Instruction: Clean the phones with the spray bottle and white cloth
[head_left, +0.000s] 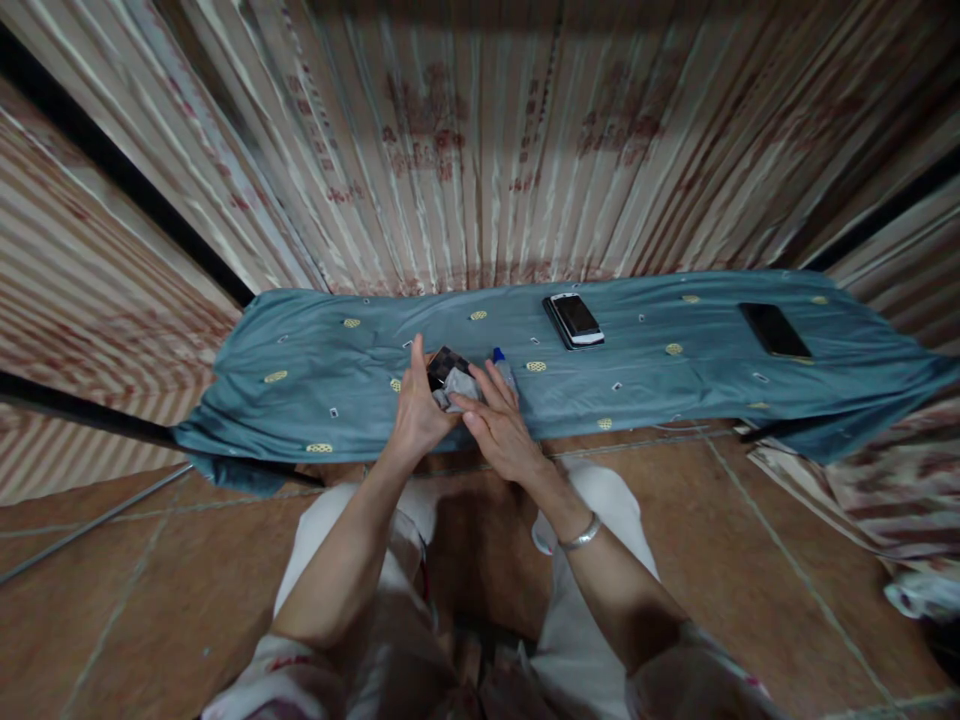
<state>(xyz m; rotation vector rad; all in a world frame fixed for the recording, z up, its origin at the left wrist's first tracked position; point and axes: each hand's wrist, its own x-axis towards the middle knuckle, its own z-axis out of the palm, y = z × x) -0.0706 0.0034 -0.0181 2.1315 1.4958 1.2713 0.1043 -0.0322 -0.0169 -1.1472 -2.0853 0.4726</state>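
Grey cloth [459, 388], bunched over a small dark device [444, 364], sits between both hands at the near edge of the blue-draped bench [300, 350]. The left hand [417, 410] is closed around the device and the cloth; the right hand [496, 425] lies on the cloth, fingers extended. The cloth looks soft and light (the device likely rigid, perhaps slippery), best held by its edges.
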